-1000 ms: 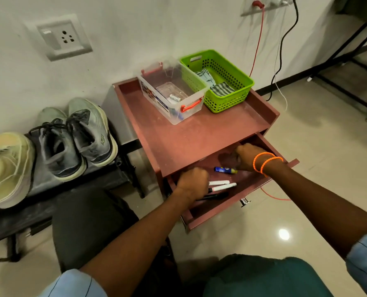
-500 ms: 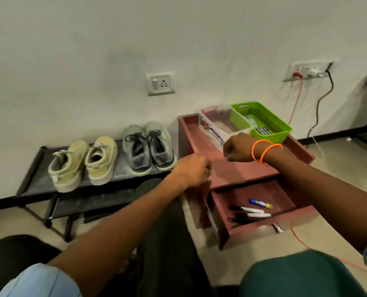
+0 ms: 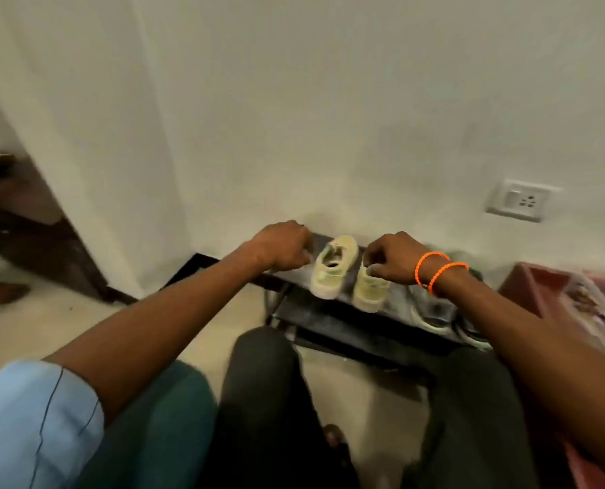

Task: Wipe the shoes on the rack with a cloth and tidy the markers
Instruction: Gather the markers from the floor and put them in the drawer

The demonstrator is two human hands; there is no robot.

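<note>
Nearest, dark trouser knees (image 3: 269, 400) and blue sleeve (image 3: 29, 418) low in view, forearms stretched forward. Beyond, left hand (image 3: 283, 250) curled into a loose fist above the rack (image 3: 329, 312), at its left end, holding nothing visible. Right hand (image 3: 391, 261), orange bands (image 3: 438, 273) at the wrist, fingers curled down over the heel of the right pale shoe (image 3: 369, 289); touching or only hovering, cannot tell. Left pale shoe (image 3: 334, 266) just beside, untouched, between the hands. Grey shoes (image 3: 431, 308) further right on the rack, mostly hidden behind the right forearm. Red tabletop (image 3: 526, 284) at far right edge, blurred; markers not in view. No cloth in either hand nor anywhere seen, so wiping judged not begun: cloth to fetch, both pairs to wipe. Marker tidying impossible to judge from here. Farthest, wall with socket (image 3: 519, 204).
</note>
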